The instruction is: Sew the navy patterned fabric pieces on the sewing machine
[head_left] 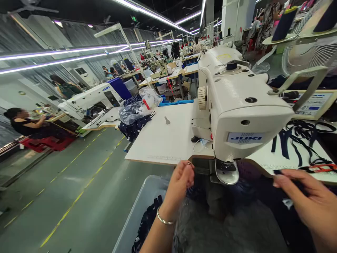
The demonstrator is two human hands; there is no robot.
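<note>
My left hand (181,177), with a silver bangle at the wrist, is closed in front of the white table edge, left of the sewing machine's needle area. What its fingers hold, if anything, is hidden. My right hand (306,196) pinches a dark navy fabric strip (278,172) between thumb and forefinger, to the right of the needle area. Between my hands stands the head of a white JUKI sewing machine (250,116) with a shiny metal guard (228,174) low at its front. Dark sheer fabric (231,225) lies below it, partly blurred.
A pale plastic bin (134,214) with navy straps (150,221) stands at lower left. On the white tabletop (163,140) lies a small metal key-like piece (166,120). Loose navy straps (295,140) and orange-handled scissors (321,168) are at right. Other people work further back.
</note>
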